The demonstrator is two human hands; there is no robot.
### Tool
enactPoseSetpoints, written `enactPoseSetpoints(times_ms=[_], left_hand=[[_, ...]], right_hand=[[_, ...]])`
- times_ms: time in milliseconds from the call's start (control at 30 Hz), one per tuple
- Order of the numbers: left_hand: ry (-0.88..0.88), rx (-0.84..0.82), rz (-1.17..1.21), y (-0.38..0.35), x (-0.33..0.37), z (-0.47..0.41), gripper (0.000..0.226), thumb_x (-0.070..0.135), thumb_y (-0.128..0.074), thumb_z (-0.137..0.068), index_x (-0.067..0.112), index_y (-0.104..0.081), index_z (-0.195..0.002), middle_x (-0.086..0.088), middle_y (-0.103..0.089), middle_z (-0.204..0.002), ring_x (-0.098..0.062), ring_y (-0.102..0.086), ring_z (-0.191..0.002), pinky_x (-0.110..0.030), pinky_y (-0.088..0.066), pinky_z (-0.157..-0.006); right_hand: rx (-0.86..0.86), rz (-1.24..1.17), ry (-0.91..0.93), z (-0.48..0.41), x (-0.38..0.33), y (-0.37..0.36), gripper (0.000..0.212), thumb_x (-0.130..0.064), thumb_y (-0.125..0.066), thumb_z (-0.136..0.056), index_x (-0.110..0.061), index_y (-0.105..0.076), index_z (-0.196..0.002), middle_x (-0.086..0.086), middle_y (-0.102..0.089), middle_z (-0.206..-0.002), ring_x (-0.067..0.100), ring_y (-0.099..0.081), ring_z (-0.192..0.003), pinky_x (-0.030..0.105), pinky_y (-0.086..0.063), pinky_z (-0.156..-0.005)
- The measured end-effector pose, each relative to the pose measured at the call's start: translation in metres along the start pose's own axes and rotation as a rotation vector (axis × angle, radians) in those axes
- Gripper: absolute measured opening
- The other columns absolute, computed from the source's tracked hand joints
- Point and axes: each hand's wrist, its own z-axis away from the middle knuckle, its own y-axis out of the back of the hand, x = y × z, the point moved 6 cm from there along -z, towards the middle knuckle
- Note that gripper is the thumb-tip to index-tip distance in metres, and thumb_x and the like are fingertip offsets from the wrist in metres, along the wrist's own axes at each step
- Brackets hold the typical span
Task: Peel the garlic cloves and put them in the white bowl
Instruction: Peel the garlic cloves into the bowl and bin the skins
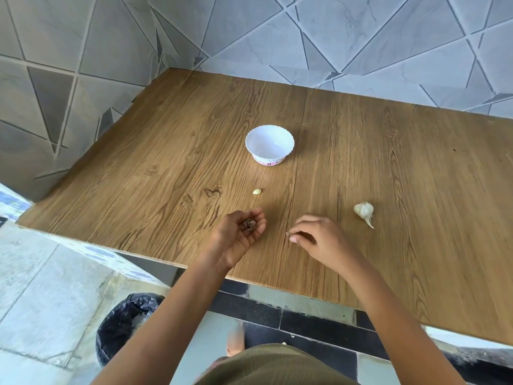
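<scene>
— Your left hand (238, 234), palm up, cups dry garlic skins (249, 225).
— And your right hand (319, 240) pinches a skin scrap (287, 233) on the table (388, 162); the peeled clove (257, 191) lies near the white bowl (269, 144), outside it.

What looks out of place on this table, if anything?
One peeled clove lies on the table in front of the white bowl, not inside it. The left hand cups dark peel scraps; the right hand pinches a small bit.
</scene>
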Motion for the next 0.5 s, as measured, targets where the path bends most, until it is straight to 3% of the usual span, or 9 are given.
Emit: enactPoseSetpoints(times_ms=[133,200,300,500], left_hand=[[0.000,-0.003,0.003,-0.003,0.000,-0.003,0.027,0.005,-0.039,-0.098,-0.005,-0.063,-0.092,-0.014,-0.065,-0.081,-0.021,-0.063,-0.077,-0.025,-0.058,-0.065],[0.000,-0.006,0.002,-0.005,0.000,-0.004,0.026,0.005,-0.040,-0.097,-0.005,-0.063,-0.091,-0.014,-0.066,-0.080,-0.021,-0.064,-0.077,-0.025,-0.059,-0.065],[0.003,-0.012,-0.007,-0.007,-0.001,-0.004,0.026,0.005,-0.040,-0.097,-0.005,-0.063,-0.092,-0.015,-0.066,-0.081,-0.021,-0.064,-0.078,-0.025,-0.059,-0.065],[-0.004,-0.007,-0.010,-0.007,-0.003,-0.003,0.026,0.005,-0.040,-0.097,-0.006,-0.063,-0.094,-0.015,-0.065,-0.084,-0.022,-0.063,-0.078,-0.025,-0.059,-0.065]], right_hand=[[-0.077,-0.050,-0.071,0.012,0.009,0.003,0.040,-0.029,-0.065,-0.088,-0.019,-0.059,-0.127,-0.010,-0.054,-0.127,0.006,-0.051,-0.113,0.019,-0.036,-0.100],[-0.105,-0.039,-0.114,0.013,0.010,0.003,0.051,-0.030,-0.064,-0.088,-0.021,-0.050,-0.136,-0.011,-0.044,-0.138,0.007,-0.045,-0.121,0.019,-0.027,-0.102],[-0.115,-0.070,-0.133,0.008,0.007,0.001,0.050,-0.023,-0.066,-0.087,-0.020,-0.052,-0.134,-0.010,-0.047,-0.133,0.004,-0.048,-0.107,0.016,-0.032,-0.096],[-0.077,-0.160,-0.140,-0.008,0.009,0.000,0.026,-0.008,-0.073,-0.080,-0.012,-0.071,-0.106,0.000,-0.063,-0.102,0.003,-0.058,-0.081,0.012,-0.047,-0.077]])
